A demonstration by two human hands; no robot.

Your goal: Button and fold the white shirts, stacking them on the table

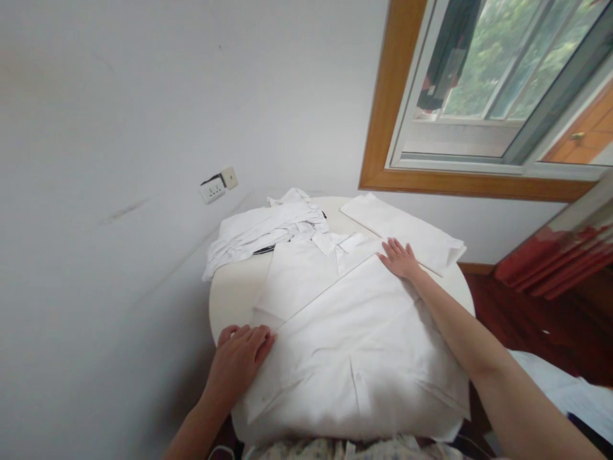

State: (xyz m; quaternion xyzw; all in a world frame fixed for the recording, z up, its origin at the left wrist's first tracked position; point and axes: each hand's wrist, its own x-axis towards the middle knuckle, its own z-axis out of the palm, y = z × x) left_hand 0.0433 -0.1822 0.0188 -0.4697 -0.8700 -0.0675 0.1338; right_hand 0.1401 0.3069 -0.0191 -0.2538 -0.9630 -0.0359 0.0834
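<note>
A white collared shirt lies over the round table, its lower part folded diagonally across the upper part. The collar points to the far side, and a short buttoned slit shows near the front edge. My left hand is at the left end of the fold, fingers curled and thumb against the cloth edge. At the fold's far right end, my right hand rests flat with its fingers stretched out. Just beyond it lies a folded white garment. Crumpled white clothing is heaped at the far left, partly over the table edge.
The pale round table stands against a white wall with a socket. A wood-framed window is at the upper right, and a red curtain hangs below it. More white cloth lies at the lower right.
</note>
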